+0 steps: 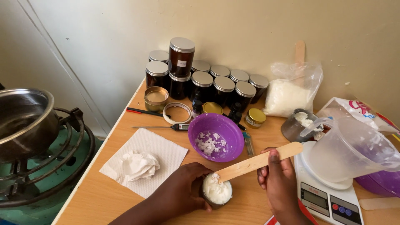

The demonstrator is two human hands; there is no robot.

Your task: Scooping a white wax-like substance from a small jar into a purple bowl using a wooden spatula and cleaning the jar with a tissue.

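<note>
- A metal pot (23,121) sits on a green burner (46,166) at the far left, off the bench (104,196).
- A crumpled tissue (139,164) lies on a flat paper towel (143,166) near the bench's left edge, with a probe thermometer (166,126) lying just beyond it.
- Dark lidded jars (200,79) stand stacked against the wall; a purple bowl (216,137) in front of them holds a few white flakes.
- The left hand (183,191) wraps its fingers around a small tin (216,192) near the front edge of the bench, heaped with white wax-like flakes (piled above the rim).
- The right hand (277,177) pinches a flat wooden stick (258,161) between thumb and fingers, its lower end touching the heap in the tin.
- A bag of white flakes (287,93) leans at the wall; a clear plastic jug (354,148) rests on a white kitchen scale (329,196) at the right.
- Risks, as I judge them:
  - pressing the stick too hard could push flakes over the rim, since the heap stands proud;
  - a loose left-hand grip could let the tin slide or tip under the stick;
  - the right forearm is near the scale, so a wide stir could nudge the jug.
</note>
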